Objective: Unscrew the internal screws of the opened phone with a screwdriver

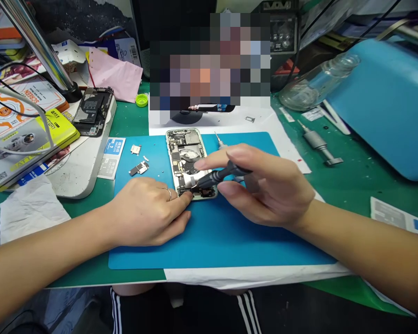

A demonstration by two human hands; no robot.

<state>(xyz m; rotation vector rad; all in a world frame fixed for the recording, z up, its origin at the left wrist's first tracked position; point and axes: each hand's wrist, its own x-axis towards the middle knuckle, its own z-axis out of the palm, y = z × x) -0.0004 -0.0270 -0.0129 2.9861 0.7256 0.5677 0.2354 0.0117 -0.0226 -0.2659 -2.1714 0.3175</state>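
Note:
An opened phone [189, 155] lies on the blue mat [230, 246], its inner parts exposed. My left hand [153, 208] rests at the phone's lower left, index fingertip pressed on its bottom end and the other fingers curled in. Between the thumb and fingers of my right hand [268, 185] are dark tweezers [218, 176]. Their thin tip reaches the lower part of the phone, beside my left fingertip. Whatever lies under that fingertip is hidden. Small removed parts, among them a dark metal bracket [139, 168] and a silvery piece [135, 149], sit left of the phone.
A screwdriver [220, 140] lies behind my right hand. Another grey tool [316, 141], a glass jar [316, 83] and a blue panel [386, 111] are at right. At left are a second opened phone [93, 111], a yellow box [31, 148] and a lamp post [43, 46].

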